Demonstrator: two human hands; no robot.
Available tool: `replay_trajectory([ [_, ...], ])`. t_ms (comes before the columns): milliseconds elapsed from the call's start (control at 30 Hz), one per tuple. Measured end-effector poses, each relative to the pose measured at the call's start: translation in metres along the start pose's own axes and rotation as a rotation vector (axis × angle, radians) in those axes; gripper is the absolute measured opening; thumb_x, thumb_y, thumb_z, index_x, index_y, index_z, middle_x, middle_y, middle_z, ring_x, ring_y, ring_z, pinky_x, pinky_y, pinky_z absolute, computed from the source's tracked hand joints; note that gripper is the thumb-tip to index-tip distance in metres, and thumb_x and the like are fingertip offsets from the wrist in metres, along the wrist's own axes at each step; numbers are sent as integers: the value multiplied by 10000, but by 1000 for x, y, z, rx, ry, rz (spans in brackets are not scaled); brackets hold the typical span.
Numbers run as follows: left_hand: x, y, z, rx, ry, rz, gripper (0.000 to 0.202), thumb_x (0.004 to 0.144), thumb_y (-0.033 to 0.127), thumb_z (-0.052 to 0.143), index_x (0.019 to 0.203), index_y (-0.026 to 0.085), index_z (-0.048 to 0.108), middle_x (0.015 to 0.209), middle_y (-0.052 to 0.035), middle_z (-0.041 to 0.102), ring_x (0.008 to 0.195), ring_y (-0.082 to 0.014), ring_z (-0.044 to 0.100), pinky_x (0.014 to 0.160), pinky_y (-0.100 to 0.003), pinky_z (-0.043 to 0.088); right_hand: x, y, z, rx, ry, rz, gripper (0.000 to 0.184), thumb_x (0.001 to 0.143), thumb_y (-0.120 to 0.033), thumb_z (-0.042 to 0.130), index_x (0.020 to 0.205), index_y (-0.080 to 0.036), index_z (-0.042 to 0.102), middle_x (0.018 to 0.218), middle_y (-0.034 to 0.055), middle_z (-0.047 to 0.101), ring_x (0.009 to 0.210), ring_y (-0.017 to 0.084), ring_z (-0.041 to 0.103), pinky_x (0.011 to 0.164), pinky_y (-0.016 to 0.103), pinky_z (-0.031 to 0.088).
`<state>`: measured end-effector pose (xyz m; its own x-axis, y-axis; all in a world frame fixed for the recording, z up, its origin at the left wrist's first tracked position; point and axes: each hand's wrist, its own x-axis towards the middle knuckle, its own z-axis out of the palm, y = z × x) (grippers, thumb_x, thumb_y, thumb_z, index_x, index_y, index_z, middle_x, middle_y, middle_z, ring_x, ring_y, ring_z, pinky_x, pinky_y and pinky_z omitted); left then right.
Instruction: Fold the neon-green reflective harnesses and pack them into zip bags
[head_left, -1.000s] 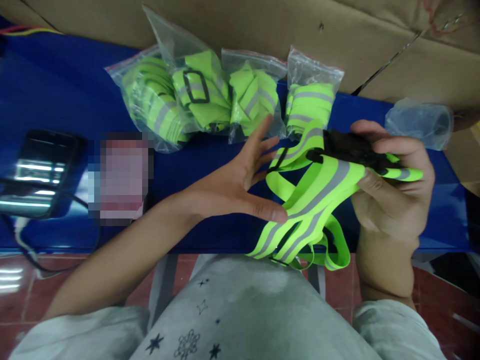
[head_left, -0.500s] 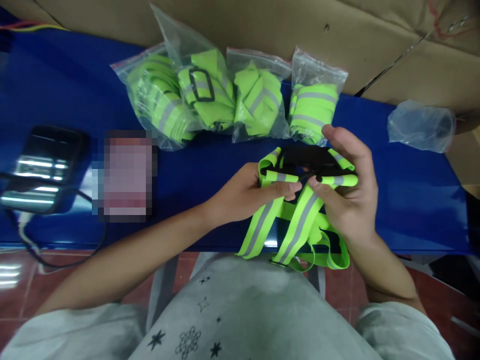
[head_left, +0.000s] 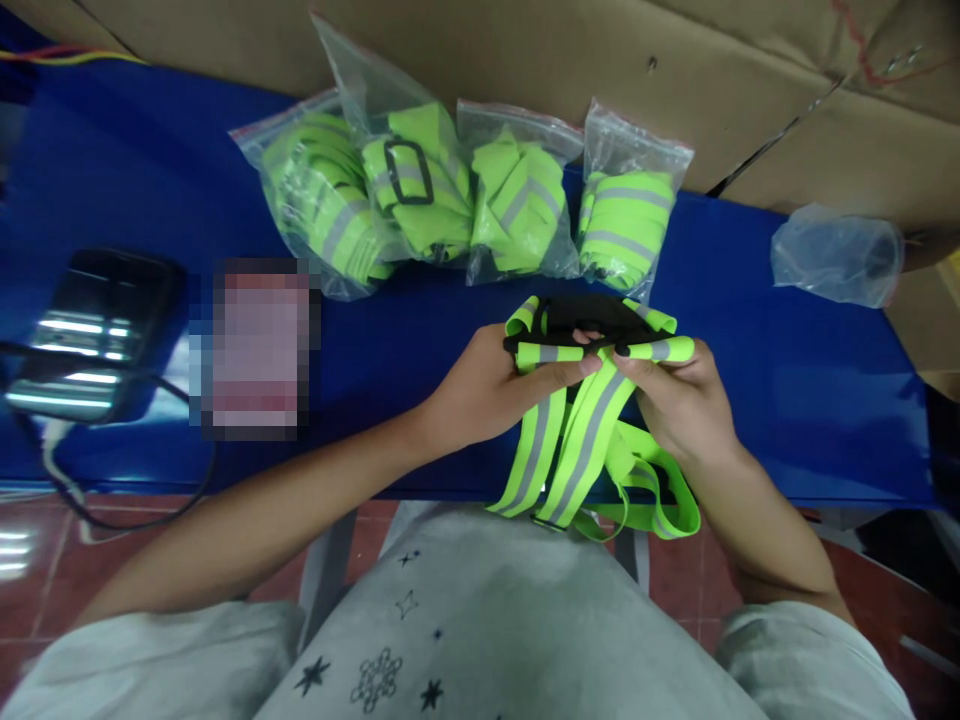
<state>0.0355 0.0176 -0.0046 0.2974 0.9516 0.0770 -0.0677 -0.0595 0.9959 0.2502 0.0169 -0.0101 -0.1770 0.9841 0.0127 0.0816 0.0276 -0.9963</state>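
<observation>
Both hands hold a lime-yellow reflective harness (head_left: 592,440) with grey stripes, near the table's front edge. My left hand (head_left: 495,385) is closed on its left side, thumb lying along a short folded strap end. My right hand (head_left: 686,400) is closed on the right side, thumb on the other folded end, fingers curled behind. Between the thumbs the two ends nearly meet at a dark strip. A black panel (head_left: 581,315) sits at the harness's far side. Its loose straps hang down over the table edge towards my lap. The fingertips behind the panel are mostly hidden.
Several clear zip bags (head_left: 517,200) with folded lime straps lie along the back of the blue table (head_left: 810,400). An empty clear bag (head_left: 836,255) is at the right. A black glossy device (head_left: 97,330) with cables and a blurred-out object (head_left: 259,350) lie left. Cardboard (head_left: 540,50) stands behind.
The fingers of my right hand, raised and spread before, have curled in behind the harness. The harness's upper part has shifted slightly left.
</observation>
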Motion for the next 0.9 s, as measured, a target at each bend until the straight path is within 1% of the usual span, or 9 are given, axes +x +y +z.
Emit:
replay_trajectory([
  [100, -2, 3, 0, 29, 22, -3, 283, 876, 432, 798, 1048, 209, 784, 1048, -38, 803, 1073, -225, 741, 1012, -332, 576, 2, 2, 1, 73, -98, -44, 84, 870, -355, 822, 954, -360, 828, 1133, -46, 801, 1096, 259, 770, 989, 469, 639],
  [233, 1, 7, -1, 8, -180, -97, 292, 890, 364, 771, 1131, 199, 767, 1153, -56, 793, 1120, -240, 735, 1025, -362, 588, 6, -4, 4, 28, -229, -90, 177, 882, -371, 808, 1058, -366, 823, 1456, -32, 658, 1424, 291, 580, 1207, 535, 488],
  [367, 4, 2, -1, -18, -204, -115, 230, 878, 355, 778, 1034, 187, 764, 1032, -52, 801, 1080, -229, 737, 1052, -381, 574, 4, -9, 4, -110, -224, -150, 190, 913, -402, 773, 1093, -361, 816, 1412, -15, 691, 1397, 279, 606, 1196, 511, 500],
  [500, 2, -5, 1, -41, -186, -97, 241, 854, 367, 796, 999, 178, 760, 1035, -59, 802, 1062, -229, 734, 1023, -378, 588, 3, -15, 2, -244, -242, -182, 174, 916, -400, 771, 1069, -329, 816, 1316, 7, 742, 1311, 282, 667, 1140, 505, 543],
  [567, 0, -7, 1, -66, -133, -135, 259, 865, 374, 775, 1033, 177, 758, 1075, -67, 799, 1067, -232, 733, 1000, -376, 595, 5, -19, -1, -350, -239, -260, 374, 864, -413, 826, 1225, -334, 772, 1427, 23, 679, 1367, 300, 621, 1167, 505, 517],
  [633, -2, -8, 1, -88, -125, -146, 297, 885, 375, 749, 1114, 185, 751, 1159, -74, 785, 1132, -241, 720, 1022, -386, 584, 7, -23, -5, -399, -217, -323, 740, 804, -458, 874, 1483, -349, 597, 1553, 48, 571, 1424, 318, 560, 1159, 486, 522],
  [700, -4, -8, 2, -69, -166, -134, 325, 909, 363, 717, 1186, 193, 737, 1202, -78, 773, 1163, -251, 710, 1026, -404, 578, 8, -27, -8, -375, -211, -331, 880, 849, -529, 815, 1612, -354, 415, 1575, 62, 533, 1426, 313, 545, 1109, 457, 556],
  [800, -6, -10, 4, -31, -229, -124, 286, 941, 325, 655, 1177, 186, 737, 1144, -76, 782, 1085, -239, 725, 967, -397, 593, 6, -28, -5, -422, -225, -306, 618, 1011, -563, 576, 1575, -338, 465, 1491, 64, 595, 1363, 285, 588, 1099, 445, 553],
  [900, -8, -12, 7, -81, -238, -140, 229, 940, 319, 644, 1083, 173, 747, 1069, -71, 784, 1009, -211, 732, 920, -356, 600, 4, -24, 2, -514, -161, -388, 486, 1037, -538, 532, 1471, -326, 585, 1380, 69, 668, 1263, 268, 643, 1090, 436, 547],
])
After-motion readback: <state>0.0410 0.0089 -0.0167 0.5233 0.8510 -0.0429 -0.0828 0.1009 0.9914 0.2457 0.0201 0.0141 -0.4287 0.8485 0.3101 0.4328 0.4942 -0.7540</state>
